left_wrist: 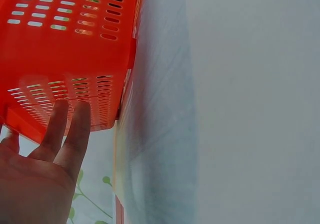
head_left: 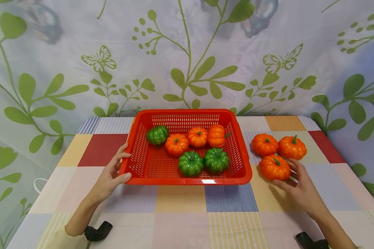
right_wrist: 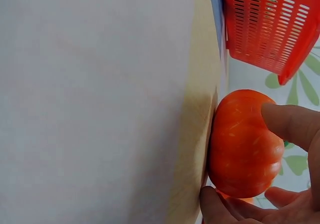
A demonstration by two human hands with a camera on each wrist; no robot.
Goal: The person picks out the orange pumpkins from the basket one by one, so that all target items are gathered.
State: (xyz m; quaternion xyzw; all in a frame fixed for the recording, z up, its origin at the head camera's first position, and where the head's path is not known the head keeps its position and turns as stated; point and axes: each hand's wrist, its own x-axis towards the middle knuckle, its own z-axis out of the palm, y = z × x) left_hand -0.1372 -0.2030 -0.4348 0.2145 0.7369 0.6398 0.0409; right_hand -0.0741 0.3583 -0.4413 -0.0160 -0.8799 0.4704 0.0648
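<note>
A red perforated plastic basket [head_left: 174, 181] holds several small pumpkins, green ones such as this green pumpkin [head_left: 190, 164] and orange ones such as this orange pumpkin [head_left: 176, 145]. My left hand [head_left: 107, 181] rests against the basket's left end, thumb at the near corner of the rim. In the left wrist view, extended fingers [left_wrist: 77, 129] lie along its slotted outer wall. To the right of the basket, my right hand [head_left: 300, 188] holds the nearest of three loose orange pumpkins [head_left: 274, 167]. The right wrist view shows the thumb on one side and fingers on the other.
Just behind the held one sit two other orange pumpkins, the left pumpkin [head_left: 264, 144] and the right pumpkin [head_left: 292, 147]. A patchwork-patterned cloth [head_left: 180, 224] covers the table. A leaf-printed curtain [head_left: 162, 69] hangs along its back edge.
</note>
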